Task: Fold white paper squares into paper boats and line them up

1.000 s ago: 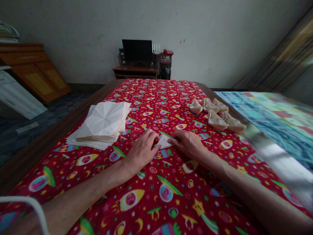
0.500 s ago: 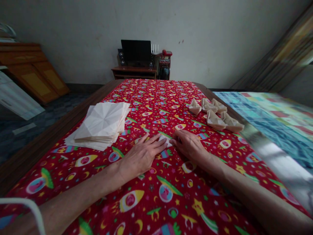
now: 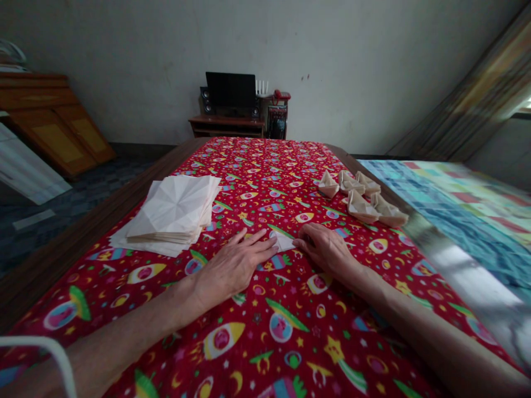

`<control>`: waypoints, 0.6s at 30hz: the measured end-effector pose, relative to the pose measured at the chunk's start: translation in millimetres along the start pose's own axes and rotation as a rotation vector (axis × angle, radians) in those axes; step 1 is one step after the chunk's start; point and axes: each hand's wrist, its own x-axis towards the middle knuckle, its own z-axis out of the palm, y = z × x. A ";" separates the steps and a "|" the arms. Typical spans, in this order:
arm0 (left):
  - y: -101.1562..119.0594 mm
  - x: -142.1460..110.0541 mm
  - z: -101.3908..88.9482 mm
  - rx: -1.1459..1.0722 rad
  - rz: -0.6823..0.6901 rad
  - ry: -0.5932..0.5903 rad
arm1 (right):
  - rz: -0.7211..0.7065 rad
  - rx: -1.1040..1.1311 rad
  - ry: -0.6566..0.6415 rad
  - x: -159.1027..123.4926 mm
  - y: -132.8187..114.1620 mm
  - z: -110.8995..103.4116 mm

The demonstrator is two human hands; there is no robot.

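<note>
Your right hand [image 3: 327, 249] is curling slightly, its fingertips [image 3: 301, 241] pressing against the right end of a small folded piece of white paper [image 3: 282, 241], though you can't tell from this view whether they are pinching it. Your left hand [image 3: 234, 271] is lying open and flat, not clenched, with its fingertips [image 3: 271, 243] reaching the paper's left end. The paper is sitting between your hands on a red rocket-print tablecloth [image 3: 257, 166]. Since nothing is clearly clamping it, a slip of your fingers could shift it, and the soft cloth could let a crease go crooked. Your left hand is resting near a stack of folded paper sheets [image 3: 172, 207], so a sideways sweep could push it toward the table's wooden edge [image 3: 103, 232]. Your right hand is working near a cluster of five paper boats [image 3: 360, 199], which a wide reach could crush. A white cord [image 3: 33, 345] is crossing the lower left corner, where it could snag your left arm.
</note>
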 end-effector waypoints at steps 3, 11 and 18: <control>0.4 1.2 1.3 -0.013 0.008 -0.004 | -0.027 0.028 0.028 -0.3 -2.3 0.5; -3.0 -0.7 1.7 -0.015 0.013 -0.008 | 0.032 0.103 -0.010 8.1 -12.6 -4.3; -9.6 -3.5 0.5 -0.027 0.035 0.026 | 0.112 0.101 -0.083 9.3 -4.5 -8.5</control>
